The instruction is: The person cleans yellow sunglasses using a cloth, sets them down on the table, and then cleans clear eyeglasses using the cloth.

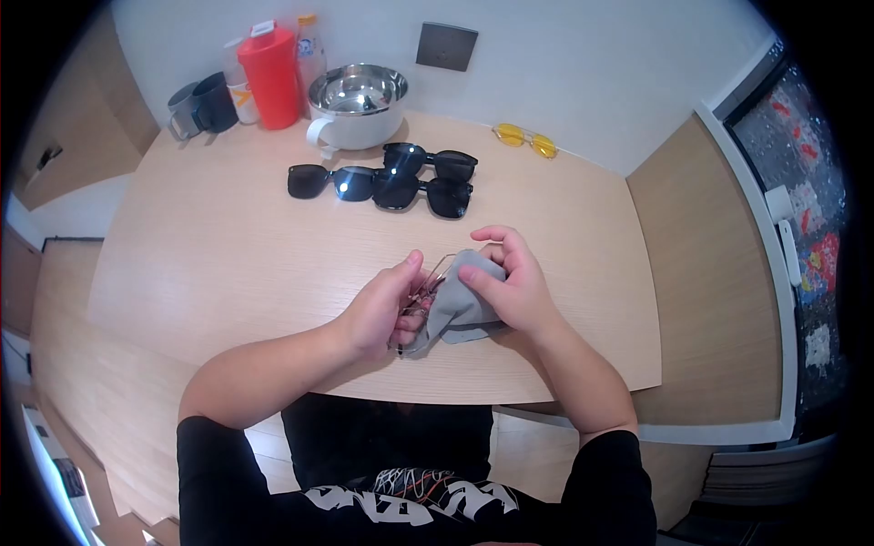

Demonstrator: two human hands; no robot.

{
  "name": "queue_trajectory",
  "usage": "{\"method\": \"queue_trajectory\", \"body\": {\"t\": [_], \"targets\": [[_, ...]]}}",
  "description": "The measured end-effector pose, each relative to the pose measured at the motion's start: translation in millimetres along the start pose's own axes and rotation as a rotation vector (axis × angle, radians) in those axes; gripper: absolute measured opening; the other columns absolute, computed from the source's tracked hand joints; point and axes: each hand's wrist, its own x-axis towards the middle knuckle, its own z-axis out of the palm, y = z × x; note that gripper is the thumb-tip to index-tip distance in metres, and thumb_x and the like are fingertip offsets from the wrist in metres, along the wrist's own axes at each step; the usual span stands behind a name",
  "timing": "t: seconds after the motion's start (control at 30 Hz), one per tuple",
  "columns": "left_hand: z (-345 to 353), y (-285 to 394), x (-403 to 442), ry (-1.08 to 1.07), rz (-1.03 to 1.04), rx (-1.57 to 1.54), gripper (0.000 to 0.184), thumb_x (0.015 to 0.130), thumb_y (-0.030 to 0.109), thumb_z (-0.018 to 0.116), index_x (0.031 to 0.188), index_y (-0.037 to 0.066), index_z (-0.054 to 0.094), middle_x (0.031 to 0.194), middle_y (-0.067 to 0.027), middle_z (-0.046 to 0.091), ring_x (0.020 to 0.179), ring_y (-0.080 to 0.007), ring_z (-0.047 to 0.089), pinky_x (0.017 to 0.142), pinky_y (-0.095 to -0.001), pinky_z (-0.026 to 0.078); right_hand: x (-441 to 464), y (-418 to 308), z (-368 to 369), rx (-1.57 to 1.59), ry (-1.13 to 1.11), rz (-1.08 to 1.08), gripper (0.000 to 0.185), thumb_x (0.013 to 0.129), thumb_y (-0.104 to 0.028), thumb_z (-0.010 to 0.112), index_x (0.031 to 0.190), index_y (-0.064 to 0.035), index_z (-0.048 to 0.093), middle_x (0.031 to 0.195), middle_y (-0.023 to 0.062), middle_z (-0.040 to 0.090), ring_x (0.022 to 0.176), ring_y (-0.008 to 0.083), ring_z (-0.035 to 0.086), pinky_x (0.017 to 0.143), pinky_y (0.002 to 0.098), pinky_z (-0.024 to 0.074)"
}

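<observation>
Closely curled, the fingers of the left hand (382, 308) grip a pair of wire-framed glasses (426, 292), thumb raised along the near left side. The glasses have thin, brownish metal parts; fingers and fabric hide much of them, and the lens colour cannot be told. The right hand (517, 284) pinches a soft grey cloth (455, 298) between thumb and fingers, its index finger lifted and bent. Draped in loose folds, the cloth covers part of the glasses and hangs toward the near edge of the pale wooden table (246, 264).

Beyond the hands sit three dark sunglasses with thick black frames: a left pair (332, 183), a near right pair (423, 195) and a far right pair (430, 163), close together. Farther right, yellow-lensed glasses (525, 139) with a thin frame lie by the wall.

At the far left stand a white-sided bowl (360, 129) with a shiny metal interior and a white handle, a red lidded pitcher (271, 82), an orange-capped bottle (310, 55), a white cup (244, 102) and two dark mugs (216, 103).
</observation>
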Motion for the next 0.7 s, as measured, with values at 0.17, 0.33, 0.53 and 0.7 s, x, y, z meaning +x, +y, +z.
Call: {"method": "queue_trajectory", "body": {"t": [0.17, 0.33, 0.53, 0.7], "targets": [[7.2, 1.7, -2.1, 0.088, 0.036, -0.055, 0.051, 0.098, 0.055, 0.035, 0.099, 0.009, 0.056, 0.078, 0.0032, 0.043, 0.052, -0.0052, 0.028, 0.044, -0.0201, 0.021, -3.0, 10.4, 8.0, -0.121, -0.112, -0.105, 0.051, 0.082, -0.006, 0.072, 0.124, -0.0049, 0.043, 0.093, 0.0054, 0.064, 0.089, 0.0122, 0.06, 0.077, 0.0264, 0.0488], [4.4, 2.8, -1.5, 0.016, 0.045, -0.08, 0.052, 0.098, 0.056, 0.034, 0.098, 0.008, 0.056, 0.078, 0.0033, 0.043, 0.051, -0.0044, 0.027, 0.043, -0.0189, 0.02, -0.2, 1.1, 2.0, 0.078, -0.086, 0.019, 0.051, 0.081, -0.007, 0.074, 0.122, -0.0053, 0.044, 0.096, 0.0078, 0.064, 0.089, 0.013, 0.06, 0.077, 0.027, 0.0489], [1.9, 3.4, -2.3, -0.044, 0.074, -0.098, 0.054, 0.098, 0.056, 0.034, 0.099, 0.007, 0.056, 0.076, 0.0033, 0.043, 0.05, -0.0044, 0.027, 0.042, -0.0192, 0.02, -1.0, 11.5, 5.3, 0.076, -0.176, -0.005, 0.051, 0.081, -0.006, 0.073, 0.122, -0.0054, 0.044, 0.094, 0.0084, 0.064, 0.087, 0.0118, 0.06, 0.074, 0.0255, 0.0493], [2.0, 4.0, -2.7, -0.067, 0.086, -0.116, 0.054, 0.097, 0.056, 0.033, 0.099, 0.007, 0.057, 0.075, 0.0033, 0.044, 0.05, -0.0044, 0.027, 0.042, -0.0194, 0.019, 1.9, 7.3, 0.4, 0.127, -0.118, 0.018, 0.05, 0.08, -0.008, 0.075, 0.121, -0.0057, 0.045, 0.096, 0.0074, 0.063, 0.085, 0.0123, 0.06, 0.074, 0.0251, 0.0491]]}}
